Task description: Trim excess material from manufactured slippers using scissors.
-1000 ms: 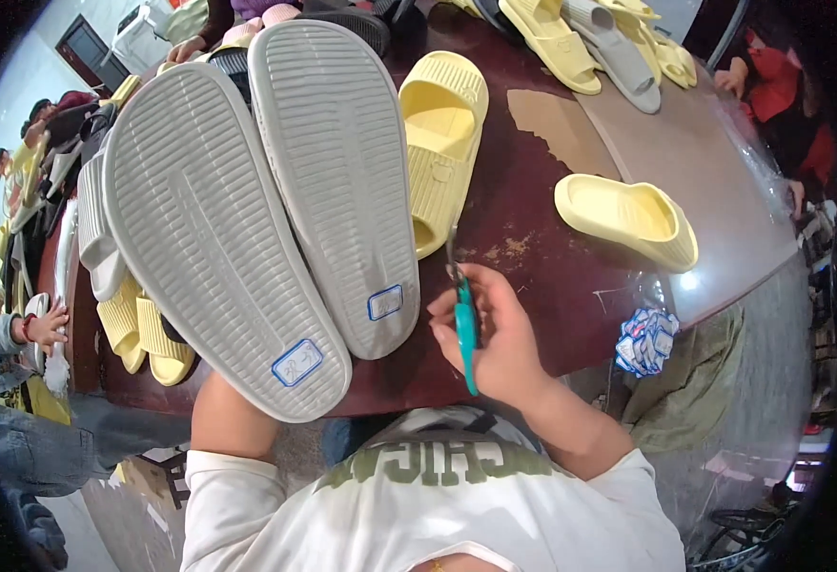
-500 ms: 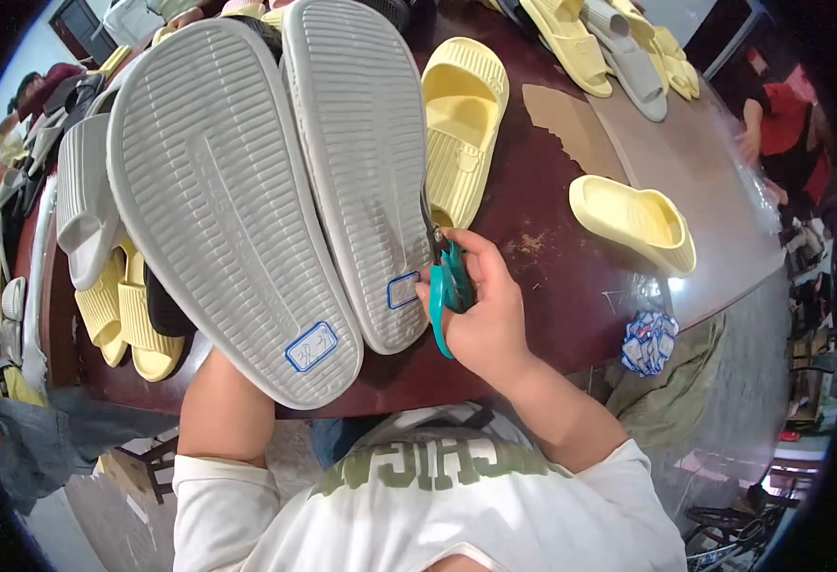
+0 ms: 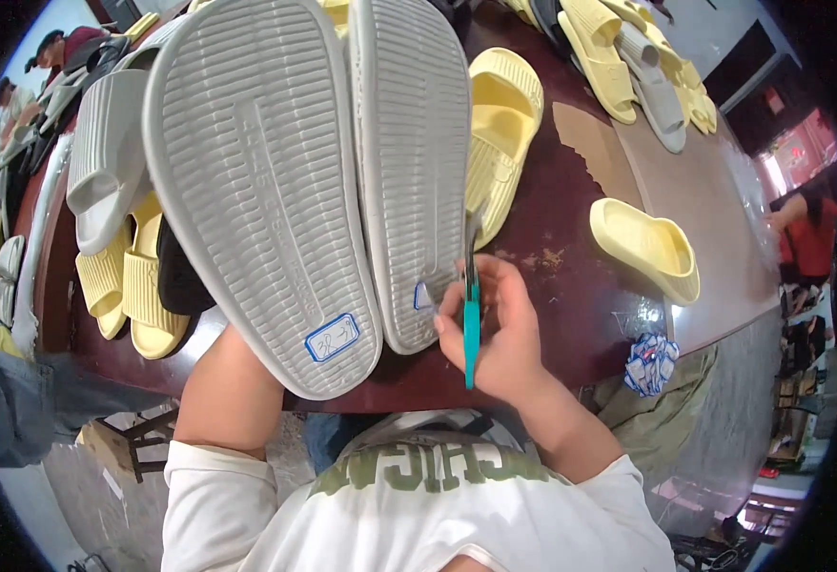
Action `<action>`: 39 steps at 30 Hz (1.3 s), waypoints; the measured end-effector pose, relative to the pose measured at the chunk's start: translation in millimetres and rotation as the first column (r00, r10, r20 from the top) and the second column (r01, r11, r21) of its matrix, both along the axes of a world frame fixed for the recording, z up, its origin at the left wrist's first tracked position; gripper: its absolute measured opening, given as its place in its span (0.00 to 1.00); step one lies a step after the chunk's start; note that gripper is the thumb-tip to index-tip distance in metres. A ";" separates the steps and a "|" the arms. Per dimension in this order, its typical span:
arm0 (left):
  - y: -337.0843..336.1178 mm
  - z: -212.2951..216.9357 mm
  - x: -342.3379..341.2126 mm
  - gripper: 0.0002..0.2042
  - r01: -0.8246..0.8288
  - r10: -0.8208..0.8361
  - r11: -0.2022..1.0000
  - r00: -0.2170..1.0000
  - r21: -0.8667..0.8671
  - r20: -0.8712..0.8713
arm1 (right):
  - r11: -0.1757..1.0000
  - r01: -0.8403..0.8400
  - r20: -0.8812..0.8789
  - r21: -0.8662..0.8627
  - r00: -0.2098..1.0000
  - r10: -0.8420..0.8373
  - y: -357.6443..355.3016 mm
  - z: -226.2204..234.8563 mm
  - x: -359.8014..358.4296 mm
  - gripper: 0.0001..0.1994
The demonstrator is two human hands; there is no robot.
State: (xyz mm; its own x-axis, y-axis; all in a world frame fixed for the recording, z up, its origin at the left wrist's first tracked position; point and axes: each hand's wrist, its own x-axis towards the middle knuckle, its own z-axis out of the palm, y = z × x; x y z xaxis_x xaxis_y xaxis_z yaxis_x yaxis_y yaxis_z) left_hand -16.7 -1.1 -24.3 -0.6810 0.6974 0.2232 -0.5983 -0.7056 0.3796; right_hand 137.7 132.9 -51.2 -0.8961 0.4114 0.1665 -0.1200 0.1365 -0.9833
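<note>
A pair of grey slide slippers is raised with the soles facing me. The left slipper (image 3: 256, 181) carries a blue-edged white sticker (image 3: 331, 337) with handwriting at its heel. On the right slipper (image 3: 414, 153), a second blue-edged sticker (image 3: 422, 296) shows as a narrow, slanted piece beside my right fingertips. My right hand (image 3: 500, 329) is closed around teal-handled scissors (image 3: 473, 334), blades pointing away from me, thumb and finger at that heel's edge. My left forearm (image 3: 233, 386) goes behind the slippers and holds them up; the hand's fingers are hidden.
Yellow slippers (image 3: 504, 133) lie behind the grey pair, and another yellow one (image 3: 645, 246) sits to the right on the dark red table (image 3: 552, 315). A crumpled clump of blue-edged stickers (image 3: 651, 364) is at the table's edge. More slippers (image 3: 156, 276) are piled left; people work around.
The right heel's sticker, flat and whole before, now shows as a smaller slanted piece. My right hand has turned the scissors so their handles stand edge-on. The slippers appear shifted right in view.
</note>
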 end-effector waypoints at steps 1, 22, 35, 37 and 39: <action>-1.2 -3.2 1.7 0.21 -0.011 0.011 1.000 1.000 -0.006 -0.006 | 0.996 -0.063 -0.014 -0.063 0.998 0.062 -2.2 1.2 5.0 0.26; 12.1 5.6 2.7 0.20 -0.295 0.259 0.944 0.939 -0.146 -0.227 | 0.923 -0.076 -0.062 0.377 0.992 0.108 -39.3 32.5 -22.2 0.26; 5.5 6.0 2.0 0.19 -0.455 0.382 0.869 0.867 -0.194 -0.321 | 0.833 -0.046 -0.074 0.552 0.992 0.104 -38.8 32.9 -26.2 0.23; 2.7 6.1 4.6 0.19 -0.482 0.402 0.853 0.852 -0.201 -0.336 | 0.776 -0.008 -0.104 0.631 0.990 0.095 -40.1 30.9 -26.6 0.24; 6.2 7.0 3.1 0.19 -0.502 0.415 0.840 0.839 -0.208 -0.351 | 0.742 0.012 -0.119 0.670 0.989 0.092 -40.2 29.3 -27.6 0.25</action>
State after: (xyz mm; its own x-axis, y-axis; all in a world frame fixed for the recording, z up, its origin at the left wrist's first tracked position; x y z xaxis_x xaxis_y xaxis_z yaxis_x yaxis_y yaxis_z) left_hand -13.6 5.1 -17.3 -0.8752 0.3811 0.2978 -0.0690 -0.7078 0.7030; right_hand 110.1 92.7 -21.9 -0.8562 0.1123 0.5043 -0.2645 0.7431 -0.6146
